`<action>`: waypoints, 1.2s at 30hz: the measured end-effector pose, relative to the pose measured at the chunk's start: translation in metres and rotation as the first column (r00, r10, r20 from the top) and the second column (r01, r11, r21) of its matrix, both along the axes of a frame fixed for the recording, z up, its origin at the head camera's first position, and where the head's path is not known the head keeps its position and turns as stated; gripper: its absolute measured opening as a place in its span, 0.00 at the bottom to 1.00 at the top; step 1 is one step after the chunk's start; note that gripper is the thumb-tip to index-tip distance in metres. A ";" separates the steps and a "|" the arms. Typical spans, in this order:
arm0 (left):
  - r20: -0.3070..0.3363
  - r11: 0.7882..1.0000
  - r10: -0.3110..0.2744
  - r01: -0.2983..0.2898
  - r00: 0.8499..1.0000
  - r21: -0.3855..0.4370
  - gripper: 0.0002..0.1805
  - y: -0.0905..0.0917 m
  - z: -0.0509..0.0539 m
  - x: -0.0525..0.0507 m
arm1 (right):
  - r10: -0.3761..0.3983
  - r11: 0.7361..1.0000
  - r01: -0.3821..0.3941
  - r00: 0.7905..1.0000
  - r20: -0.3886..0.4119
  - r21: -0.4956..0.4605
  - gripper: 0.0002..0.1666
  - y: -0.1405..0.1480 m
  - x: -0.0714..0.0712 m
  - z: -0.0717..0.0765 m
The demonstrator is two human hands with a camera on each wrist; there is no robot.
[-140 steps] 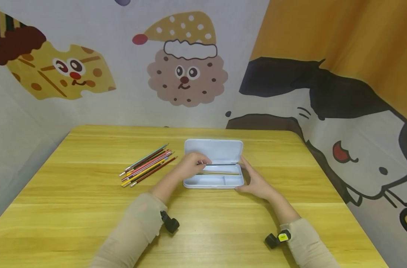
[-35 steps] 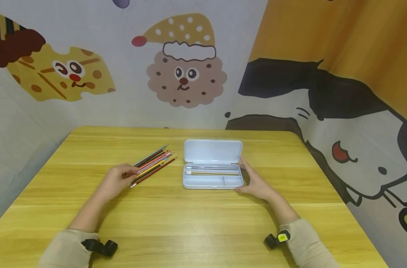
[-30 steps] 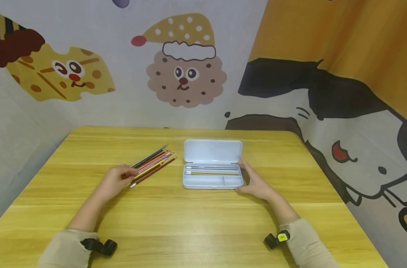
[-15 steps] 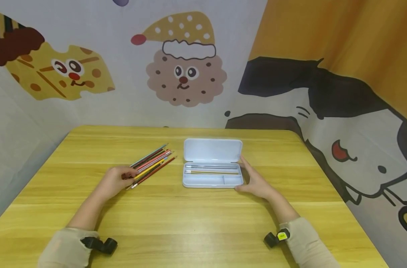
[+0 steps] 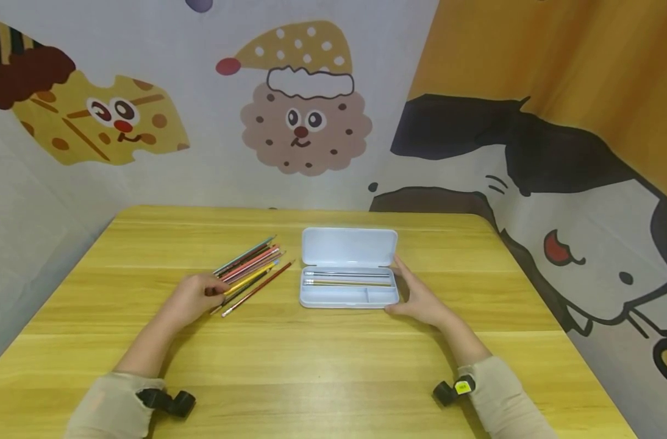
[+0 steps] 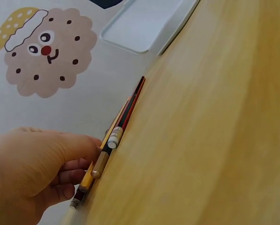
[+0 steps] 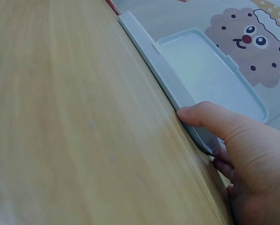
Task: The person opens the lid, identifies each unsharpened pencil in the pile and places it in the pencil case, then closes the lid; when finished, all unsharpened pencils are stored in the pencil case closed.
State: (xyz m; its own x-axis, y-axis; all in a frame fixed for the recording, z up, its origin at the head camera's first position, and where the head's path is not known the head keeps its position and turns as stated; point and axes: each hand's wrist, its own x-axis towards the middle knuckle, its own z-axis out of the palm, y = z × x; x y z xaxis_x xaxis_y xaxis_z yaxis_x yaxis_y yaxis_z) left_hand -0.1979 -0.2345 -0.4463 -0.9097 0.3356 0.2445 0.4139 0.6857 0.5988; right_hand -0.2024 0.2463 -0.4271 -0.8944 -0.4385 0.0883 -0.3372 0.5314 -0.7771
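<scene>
My left hand is at the near end of a pile of pencils, its thumb and fingers pinching a yellow pencil. Just in front of it lie a black pencil and a dark red pencil with a white eraser end. To the right stands a pale blue pencil case, lid raised. A silvery pencil and a gold pencil lie in its back compartment. My right hand grips the case's right end, with the thumb against the front wall.
The case's front section has a divider. Both rest on a wood-grain table, whose far edge meets a cartoon-printed cloth. Black cameras are strapped to the left and right wrists.
My left hand has gone from the case back to the pile. The dark red pencil has shifted right and nearer, apart from the others. My right hand stays on the case.
</scene>
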 end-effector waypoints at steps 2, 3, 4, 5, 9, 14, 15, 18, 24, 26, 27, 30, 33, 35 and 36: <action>0.002 1.000 0.009 -0.009 1.000 0.004 0.08 0.001 0.000 0.001 | 0.000 1.000 0.000 1.000 0.003 0.000 0.68 0.000 0.000 0.000; 0.003 1.000 0.013 -0.013 1.000 0.010 0.08 0.001 0.001 0.002 | 0.000 1.000 0.000 1.000 0.004 -0.001 0.68 0.000 0.000 0.000; 0.006 1.000 0.018 -0.018 1.000 0.019 0.08 0.001 0.001 0.002 | 0.000 1.000 0.000 1.000 0.005 -0.001 0.68 0.000 0.000 0.000; 0.009 0.999 0.021 -0.021 1.000 0.028 0.08 0.001 0.001 0.002 | 0.000 1.000 0.000 1.000 0.004 0.000 0.68 0.000 0.000 0.000; 0.021 0.996 0.026 -0.028 0.999 0.083 0.09 0.001 0.001 0.004 | 0.001 1.000 -0.001 1.000 0.006 -0.010 0.68 0.000 -0.001 -0.002; 0.005 0.992 0.031 -0.031 1.000 0.119 0.10 0.001 0.004 0.005 | -0.001 1.000 0.001 1.000 0.007 -0.013 0.68 0.000 -0.001 -0.002; -0.001 0.992 0.029 -0.029 1.000 0.119 0.10 0.001 0.004 0.005 | -0.001 1.000 0.001 1.000 0.006 -0.011 0.68 0.000 -0.001 -0.002; -0.024 0.993 0.015 -0.012 1.000 0.120 0.11 0.003 0.008 0.005 | -0.004 1.000 0.004 1.000 0.008 -0.010 0.68 0.000 -0.001 -0.002; -0.094 0.986 -0.053 0.067 0.994 0.150 0.12 0.015 0.018 0.007 | -0.007 1.000 0.007 1.000 0.012 -0.012 0.68 0.001 -0.001 -0.002; -0.123 0.982 -0.079 0.099 0.989 0.161 0.12 0.021 0.020 0.007 | -0.006 1.000 0.006 1.000 0.011 -0.013 0.68 0.001 -0.001 -0.002; -0.129 0.980 -0.088 0.110 0.988 0.166 0.12 0.025 0.021 0.006 | -0.005 1.000 0.005 1.000 0.010 -0.013 0.68 0.001 -0.001 -0.002; -0.148 0.974 -0.116 0.142 0.982 0.175 0.12 0.036 0.024 0.005 | -0.003 1.000 0.003 1.000 0.009 -0.013 0.68 0.001 -0.001 -0.003; -0.123 0.969 -0.149 0.170 0.981 0.180 0.12 0.047 0.027 0.003 | 0.000 1.000 0.000 1.000 0.006 -0.012 0.68 0.000 -0.001 -0.003; -0.105 0.967 -0.170 0.187 0.980 0.175 0.12 0.055 0.028 0.002 | 0.001 1.000 -0.001 1.000 0.003 -0.012 0.68 0.000 -0.001 -0.003; -0.097 0.966 -0.180 0.195 0.979 0.170 0.12 0.059 0.029 0.001 | 0.002 1.000 -0.002 1.000 0.001 -0.014 0.68 0.000 -0.001 -0.003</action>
State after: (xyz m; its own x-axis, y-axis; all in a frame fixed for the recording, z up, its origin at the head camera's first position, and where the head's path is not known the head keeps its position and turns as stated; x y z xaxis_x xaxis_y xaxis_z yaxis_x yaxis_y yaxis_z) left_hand -0.1971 -0.1757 -0.4176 -0.8097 0.4427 0.3852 0.5764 0.4768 0.6636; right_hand -0.2037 0.2466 -0.4298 -0.8938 -0.4387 0.0933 -0.3370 0.5197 -0.7850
